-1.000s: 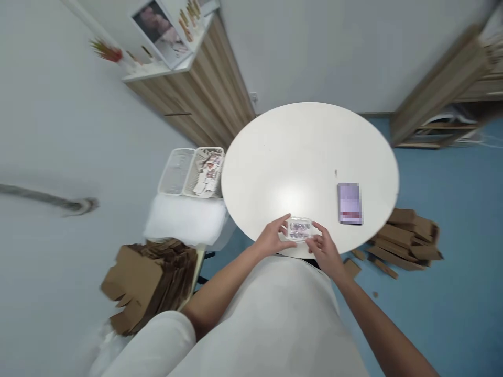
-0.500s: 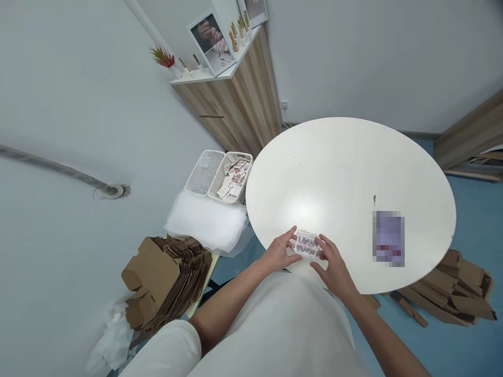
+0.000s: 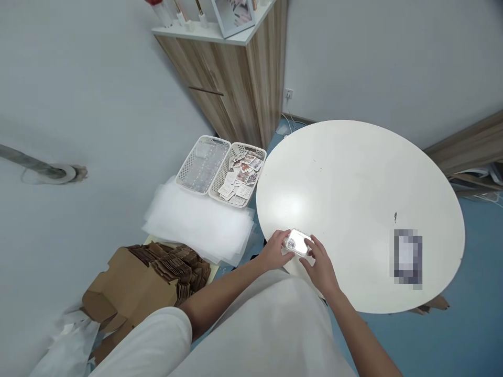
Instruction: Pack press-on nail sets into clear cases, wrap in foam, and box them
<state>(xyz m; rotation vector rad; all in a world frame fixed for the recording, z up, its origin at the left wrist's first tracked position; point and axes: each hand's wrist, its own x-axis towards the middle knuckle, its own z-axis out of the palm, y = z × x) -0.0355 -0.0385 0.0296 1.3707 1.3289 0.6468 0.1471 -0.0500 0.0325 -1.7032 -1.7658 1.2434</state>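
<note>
Both my hands hold a small clear plastic case at the near edge of the round white table. My left hand pinches its left end with curled fingers. My right hand grips its right end from the near side. Glare on the lid hides what is inside the case.
Left of the table stand two white baskets, one holding clear cases, one with printed cards. Below them lie white foam sheets and a stack of folded cardboard boxes. A blurred flat item rests on the table's right. A wooden cabinet stands behind.
The view has swung left and down. The case has tilted in my hands, its lid now catching glare where small dark pieces showed before. Both hands keep hold of it.
</note>
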